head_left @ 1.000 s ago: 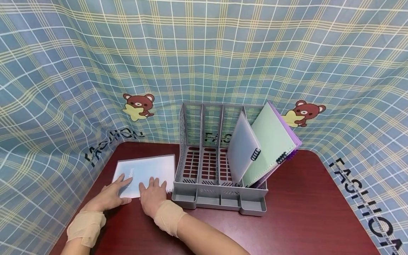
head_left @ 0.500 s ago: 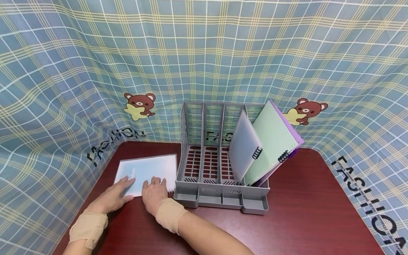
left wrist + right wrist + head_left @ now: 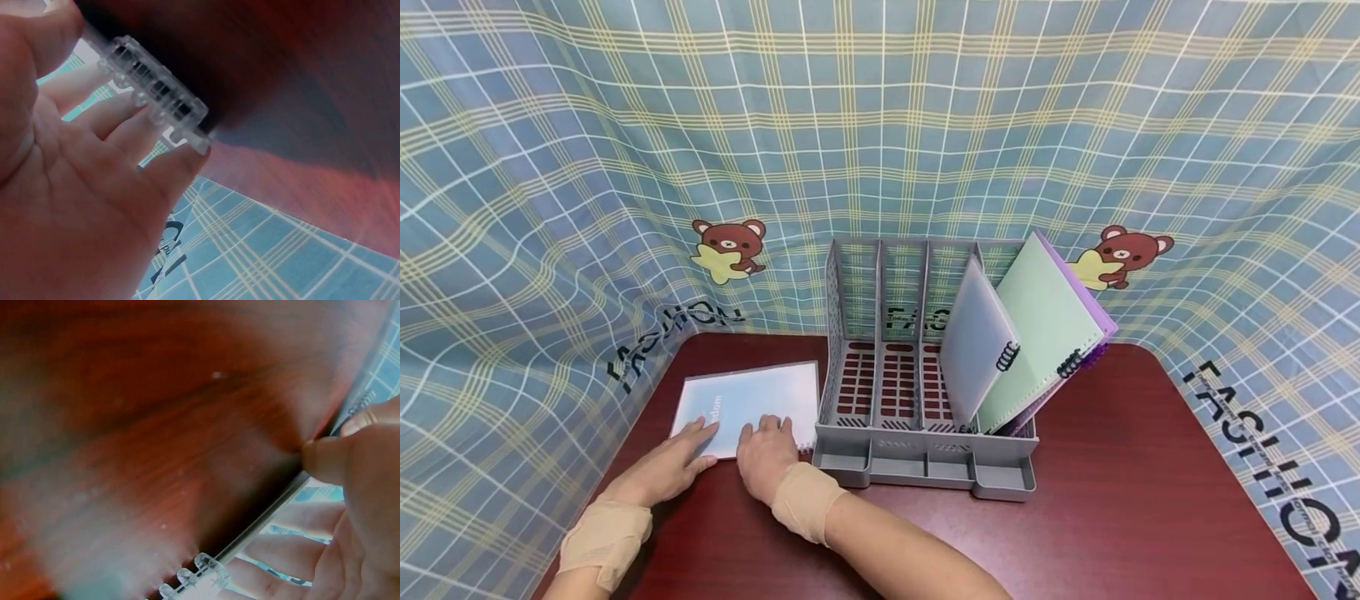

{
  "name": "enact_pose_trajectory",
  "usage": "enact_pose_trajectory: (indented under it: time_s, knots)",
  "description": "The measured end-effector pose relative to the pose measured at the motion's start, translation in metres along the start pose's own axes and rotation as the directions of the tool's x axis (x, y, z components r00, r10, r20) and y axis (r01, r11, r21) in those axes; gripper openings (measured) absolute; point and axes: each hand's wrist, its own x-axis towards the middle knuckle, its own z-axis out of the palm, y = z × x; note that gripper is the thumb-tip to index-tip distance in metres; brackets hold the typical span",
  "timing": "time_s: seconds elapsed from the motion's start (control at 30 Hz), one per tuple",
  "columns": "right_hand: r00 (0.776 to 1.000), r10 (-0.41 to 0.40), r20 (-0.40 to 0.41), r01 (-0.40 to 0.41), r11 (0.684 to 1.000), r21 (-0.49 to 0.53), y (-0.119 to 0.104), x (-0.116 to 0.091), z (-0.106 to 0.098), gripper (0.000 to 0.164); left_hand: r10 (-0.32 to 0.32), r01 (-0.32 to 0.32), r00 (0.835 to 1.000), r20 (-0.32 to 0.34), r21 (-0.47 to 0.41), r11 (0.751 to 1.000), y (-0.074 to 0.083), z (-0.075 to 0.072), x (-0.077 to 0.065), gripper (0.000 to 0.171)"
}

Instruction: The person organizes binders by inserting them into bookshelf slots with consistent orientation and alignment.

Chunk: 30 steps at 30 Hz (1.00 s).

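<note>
A pale blue and white ring-bound notebook [image 3: 767, 387] lies flat on the table's left side, its bound edge toward me. My left hand [image 3: 651, 473] holds the near left part, fingers on the cover and thumb at the near edge. At that same edge my right hand [image 3: 766, 462] grips the middle, its fingers bent over the cover. Clear plastic rings [image 3: 156, 87] run past the left fingers in the left wrist view. In the right wrist view the right thumb [image 3: 325, 461] meets the edge, opposite the fingers. The notebook's underside is hidden.
Right of the notebook stands a grey desktop file rack [image 3: 880, 437] with upright slots and small front trays. A translucent notebook [image 3: 973, 342], a green one [image 3: 1045, 325] and a purple one [image 3: 1108, 323] lean in its right side. Plaid cloth [image 3: 880, 150] surrounds the dark red table [image 3: 1120, 500].
My right fingers have bent more over the notebook's near edge. The left fingers have drawn slightly closer together. The whole head view shifted a little; the notebook stays beside the rack.
</note>
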Motion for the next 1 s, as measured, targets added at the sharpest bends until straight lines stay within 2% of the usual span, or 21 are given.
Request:
enact_pose_trajectory:
  time_s: [0.33, 0.47, 0.57, 0.7, 0.83, 0.9, 1.0]
  knots:
    - [1.000, 0.001, 0.006, -0.001, 1.000, -0.031, -0.003, -0.004, -0.001, 0.056, -0.010, 0.011, 1.000, -0.026, 0.028, 1.000, 0.010, 0.002, -0.003, 0.054]
    - [1.000, 0.021, 0.002, -0.021, 1.000, -0.007, -0.004, -0.004, -0.002, 0.050, -0.012, 0.015, 0.998, -0.061, 0.058, 0.998, 0.015, 0.005, -0.007, 0.054]
    - [0.999, 0.031, -0.029, -0.030, 0.999, 0.016, -0.003, -0.004, -0.003, 0.039, 0.007, 0.005, 0.993, -0.115, 0.105, 0.994, 0.018, 0.005, -0.008, 0.054]
    - [0.995, 0.025, -0.097, -0.022, 0.999, 0.033, 0.000, -0.005, -0.004, 0.029, 0.013, 0.018, 0.980, -0.198, 0.154, 0.988, 0.020, 0.001, -0.006, 0.048]
    - [0.989, 0.023, -0.147, -0.017, 0.999, 0.041, 0.004, -0.007, -0.006, 0.025, -0.035, 0.084, 0.967, -0.254, 0.182, 0.980, 0.023, -0.003, -0.003, 0.041]
    - [0.986, 0.019, -0.165, -0.010, 0.999, 0.051, 0.006, -0.008, -0.008, 0.021, -0.036, 0.098, 0.954, -0.297, 0.197, 0.976, 0.025, -0.006, -0.002, 0.036]
    - [0.979, 0.007, -0.203, 0.010, 0.996, 0.083, 0.010, -0.010, -0.011, 0.016, 0.018, 0.072, 0.926, -0.378, 0.221, 0.973, 0.027, -0.012, -0.003, 0.031]
